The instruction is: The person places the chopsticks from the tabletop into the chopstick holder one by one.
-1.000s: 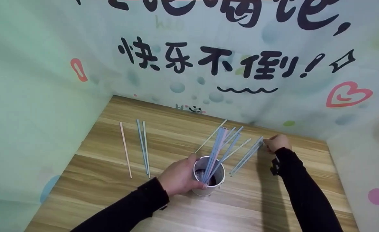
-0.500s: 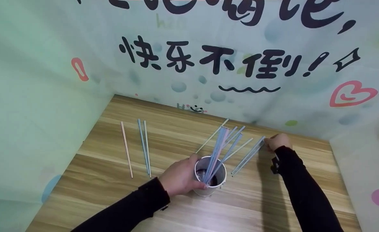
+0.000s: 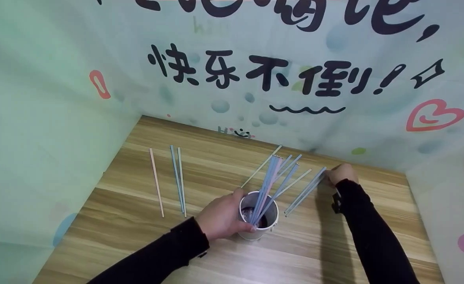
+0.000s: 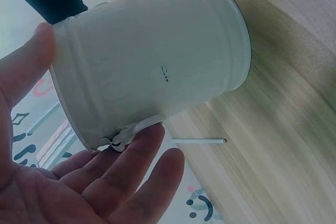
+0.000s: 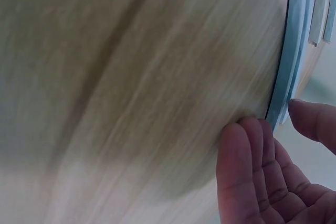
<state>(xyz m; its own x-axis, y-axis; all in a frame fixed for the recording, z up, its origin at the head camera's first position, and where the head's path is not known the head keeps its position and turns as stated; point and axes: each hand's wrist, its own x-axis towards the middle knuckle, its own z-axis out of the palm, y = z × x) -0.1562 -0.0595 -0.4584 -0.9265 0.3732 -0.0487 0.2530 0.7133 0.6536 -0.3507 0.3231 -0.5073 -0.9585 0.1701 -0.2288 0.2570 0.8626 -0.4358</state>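
Dim, cool light covers the tabletop (image 3: 125, 236), with pale glare (image 3: 232, 266) in the foreground and a shadow (image 3: 334, 240) beside the right sleeve (image 3: 377, 232). The right wrist view looks soft.

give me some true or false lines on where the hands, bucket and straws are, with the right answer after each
1. The left hand grips the bucket. True.
2. No straws are in the bucket. False: blue and pink straws lean inside it.
3. The right hand is at the far end of the blue straws right of the bucket. True.
4. Every loose straw lies right of the bucket. False: a loose pink straw, for one, lies left of it on the wooden table.
5. The person's forearms are bare. False: black sleeves cover both.
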